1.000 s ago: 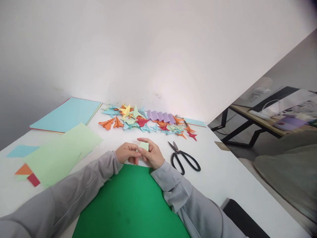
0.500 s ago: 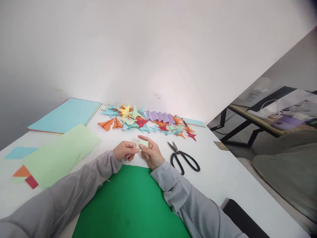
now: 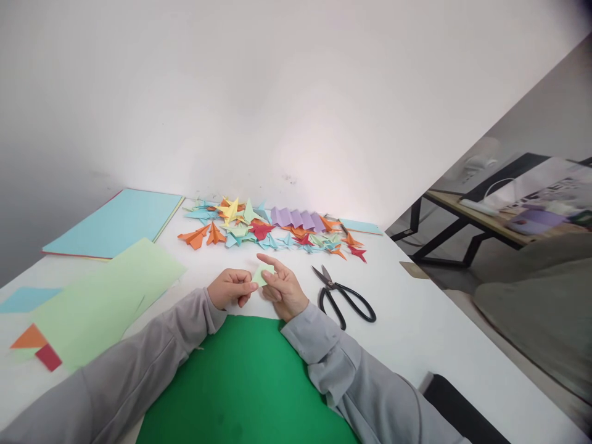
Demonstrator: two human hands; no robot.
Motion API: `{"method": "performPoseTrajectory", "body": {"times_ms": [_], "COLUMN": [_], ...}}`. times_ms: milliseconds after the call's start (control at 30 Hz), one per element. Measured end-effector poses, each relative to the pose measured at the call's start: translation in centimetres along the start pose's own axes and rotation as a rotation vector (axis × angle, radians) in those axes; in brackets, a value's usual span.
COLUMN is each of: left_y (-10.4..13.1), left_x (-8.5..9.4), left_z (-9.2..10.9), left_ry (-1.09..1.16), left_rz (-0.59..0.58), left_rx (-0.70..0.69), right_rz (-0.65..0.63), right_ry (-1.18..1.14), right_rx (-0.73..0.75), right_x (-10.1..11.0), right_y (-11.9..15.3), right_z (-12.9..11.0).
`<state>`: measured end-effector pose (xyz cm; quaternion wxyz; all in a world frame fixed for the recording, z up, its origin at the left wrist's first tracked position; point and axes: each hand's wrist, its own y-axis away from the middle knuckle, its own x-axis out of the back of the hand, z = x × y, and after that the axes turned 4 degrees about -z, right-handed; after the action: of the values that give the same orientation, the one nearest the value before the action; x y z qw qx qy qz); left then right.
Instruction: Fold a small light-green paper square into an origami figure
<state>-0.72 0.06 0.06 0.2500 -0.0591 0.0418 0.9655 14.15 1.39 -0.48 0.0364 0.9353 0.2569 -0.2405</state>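
Between my hands is a small light green paper piece (image 3: 262, 275), held above the white table. My left hand (image 3: 230, 288) pinches its left edge with thumb and forefinger, the other fingers curled in. On the other side my right hand (image 3: 285, 291) grips it under the thumb, with the forefinger stretched out behind its top. Folded paper figures (image 3: 261, 230) in several colours lie in a pile beyond my hands. Black-handled scissors (image 3: 335, 287) rest partly open to the right of my right hand.
Large light green sheets (image 3: 106, 296) and a stack of blue paper (image 3: 120, 222) lie at the left. A green surface (image 3: 245, 382) is below my forearms. A black object (image 3: 457, 407) sits at the lower right, near the table edge.
The whole view has shifted and tilted slightly. The small green paper shows more of its surface between my hands; both hands keep nearly the same pose.
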Motion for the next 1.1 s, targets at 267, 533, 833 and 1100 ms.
{"method": "performPoseTrajectory", "body": {"times_ms": [267,533,833,1100], "left_y": [-0.13,-0.03,0.2,0.36], "left_x": [-0.51,-0.81,-0.61,-0.55], "left_z": [-0.07,-0.37,-0.09,0.07], "left_ry": [0.006,-0.112,-0.031,-0.056], "left_rz": [-0.01,-0.012,-0.024,-0.066], "left_rx": [0.008,0.048,0.008,0.042], "right_rz": [-0.044,0.032,0.011,0.018], "right_ry": [0.079,0.111,0.119,0.203], "right_rx": [0.014,0.022,-0.019,-0.016], "right_x": [0.05,-0.09,0.09,0.23], "right_y": [0.1,0.25,0.13,0.11], "right_z": [0.53,0.68,0.54,0.88]}}
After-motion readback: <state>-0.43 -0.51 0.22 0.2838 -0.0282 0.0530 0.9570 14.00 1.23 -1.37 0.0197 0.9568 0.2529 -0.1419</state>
